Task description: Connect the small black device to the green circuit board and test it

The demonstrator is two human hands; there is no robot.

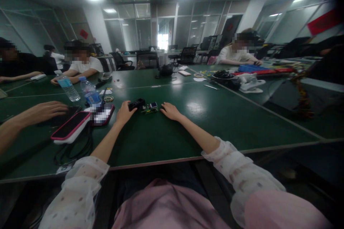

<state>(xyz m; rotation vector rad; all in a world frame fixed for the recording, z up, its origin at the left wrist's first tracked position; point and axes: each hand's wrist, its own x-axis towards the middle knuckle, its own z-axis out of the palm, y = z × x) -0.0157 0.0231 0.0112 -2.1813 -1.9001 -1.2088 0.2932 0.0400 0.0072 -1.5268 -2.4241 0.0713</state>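
Observation:
On the green table (166, 139), my left hand (125, 113) is closed around the near left end of a black box-like object (137, 104). Touching or very near that object's right side lies a small green circuit board (149, 110) with a little screen on top. My right hand (171, 111) rests palm down just right of the board, its fingers stretched towards it with a small gap, holding nothing.
Phones (71, 126) and black cables (76, 148) lie left of my left forearm. A person's hand (51, 110) reaches in there. Two water bottles (69, 87) stand behind. Farther right are a pen (211, 87), a black bundle (225, 79) and a white object (249, 84).

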